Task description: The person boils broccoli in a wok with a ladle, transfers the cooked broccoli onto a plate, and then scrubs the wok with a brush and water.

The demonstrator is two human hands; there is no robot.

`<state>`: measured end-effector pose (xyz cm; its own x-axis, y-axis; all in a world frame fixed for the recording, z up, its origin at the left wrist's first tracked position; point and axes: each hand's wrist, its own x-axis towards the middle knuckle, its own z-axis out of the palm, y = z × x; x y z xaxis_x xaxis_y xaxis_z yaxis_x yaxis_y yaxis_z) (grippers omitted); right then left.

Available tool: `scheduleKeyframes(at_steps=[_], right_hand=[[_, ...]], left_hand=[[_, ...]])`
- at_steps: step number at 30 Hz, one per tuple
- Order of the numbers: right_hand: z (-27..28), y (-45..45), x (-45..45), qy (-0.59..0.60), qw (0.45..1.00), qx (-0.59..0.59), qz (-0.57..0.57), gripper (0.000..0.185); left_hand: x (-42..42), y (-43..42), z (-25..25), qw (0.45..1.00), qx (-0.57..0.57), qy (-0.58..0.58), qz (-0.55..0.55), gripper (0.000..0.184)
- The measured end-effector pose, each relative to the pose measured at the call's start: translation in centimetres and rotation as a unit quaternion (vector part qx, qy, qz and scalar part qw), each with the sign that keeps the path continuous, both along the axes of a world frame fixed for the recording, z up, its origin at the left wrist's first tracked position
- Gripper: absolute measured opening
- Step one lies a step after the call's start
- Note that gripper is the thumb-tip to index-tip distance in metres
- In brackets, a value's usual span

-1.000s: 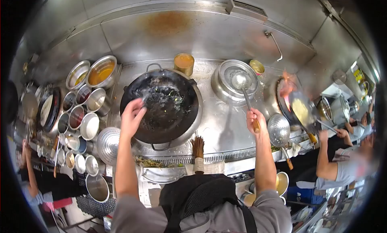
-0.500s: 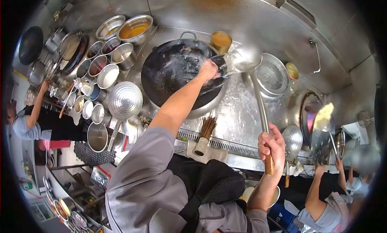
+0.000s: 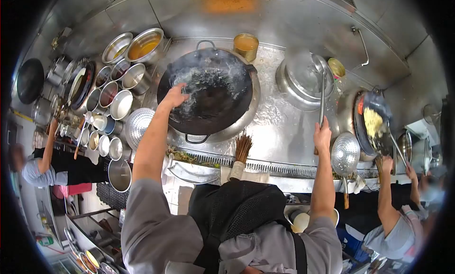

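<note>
Right hand (image 3: 323, 136) gripping a long-handled ladle (image 3: 323, 96), a kitchen worker holds its bowl at a steel pot (image 3: 295, 97) on the metal counter (image 3: 277, 143). Left fingers extend over the left side of a black wok (image 3: 213, 101) hazed with vapor; whether the left hand (image 3: 176, 96) holds anything cannot be told. One bristle brush (image 3: 243, 148) stands in front.
</note>
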<state>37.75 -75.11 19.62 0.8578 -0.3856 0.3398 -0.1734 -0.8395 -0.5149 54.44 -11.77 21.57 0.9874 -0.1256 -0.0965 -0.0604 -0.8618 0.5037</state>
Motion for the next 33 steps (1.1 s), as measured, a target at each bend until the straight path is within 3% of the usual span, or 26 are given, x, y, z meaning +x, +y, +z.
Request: scheduleKeyframes(at_steps=[1,3,4,6,7,9,11,13,17,21,23,25,27,29,31,33], right_hand=[[1.3,0.5,0.8,-0.002,1.0,0.001,-0.004,0.049],[6.0,2.9,2.2,0.17,0.954,0.243,-0.049,0.034],[5.5,1.8,3.5,0.167,0.954,0.244,-0.052,0.034],[3.8,-0.9,5.7,0.161,0.798,0.579,0.043,0.021],[4.6,-1.1,5.4,0.157,0.8,0.577,0.042,0.021],[7.5,-0.4,4.2,0.063,0.49,0.869,0.044,0.02],[10.6,1.5,1.4,0.064,0.498,0.864,0.051,0.019],[13.6,3.3,-1.3,0.091,0.445,0.889,0.053,0.02],[17.9,6.4,-5.7,0.124,0.444,0.88,0.115,0.024],[21.3,10.6,-8.8,0.157,0.496,0.849,0.098,0.022],[21.9,12.3,-9.6,0.184,0.587,0.776,0.137,0.024],[21.9,14.3,-10.0,0.189,0.602,0.766,0.123,0.029],[21.9,15.9,-10.1,0.19,0.686,0.689,0.14,0.031],[20.1,16.4,-9.7,0.198,0.713,0.656,0.147,0.04],[17.0,15.7,-8.7,0.165,0.817,0.527,0.164,0.048],[14.3,14.3,-7.8,0.148,0.855,0.461,0.186,0.053]], left_hand=[[-0.8,-0.2,0.8,1.0,-0.003,0.012,0.009,0.072],[-1.7,-1.5,1.3,1.0,-0.029,0.002,0.011,0.069],[-1.8,-2.1,1.4,0.999,-0.047,0.022,0.005,0.067],[-1.0,-2.7,0.9,0.996,-0.074,0.033,-0.031,0.064],[-0.9,-3.3,0.6,0.996,-0.076,0.03,-0.034,0.064],[-1.1,-5.0,0.1,0.993,-0.112,0.02,-0.043,0.062],[-0.6,-6.7,-0.3,0.991,-0.122,0.024,-0.056,0.06],[0.1,-8.4,-1.1,0.991,-0.113,0.032,-0.069,0.057],[0.7,-12.2,-1.8,0.985,-0.135,0.004,-0.109,0.049],[1.6,-15.2,-4.0,0.984,-0.137,-0.054,-0.099,0.041],[1.1,-16.8,-3.4,0.98,-0.185,-0.04,-0.055,0.038],[0.5,-17.5,-2.7,0.972,-0.232,-0.025,-0.016,0.034],[0.1,-17.4,-1.9,0.971,-0.236,-0.032,-0.012,0.025],[-0.6,-16.0,-1.8,0.964,-0.263,-0.003,-0.034,0.016],[-3.4,-13.6,-0.2,0.979,-0.159,0.05,-0.118,0.012],[-6.9,-10.6,-2.2,0.964,-0.131,-0.041,-0.227,0.011]])
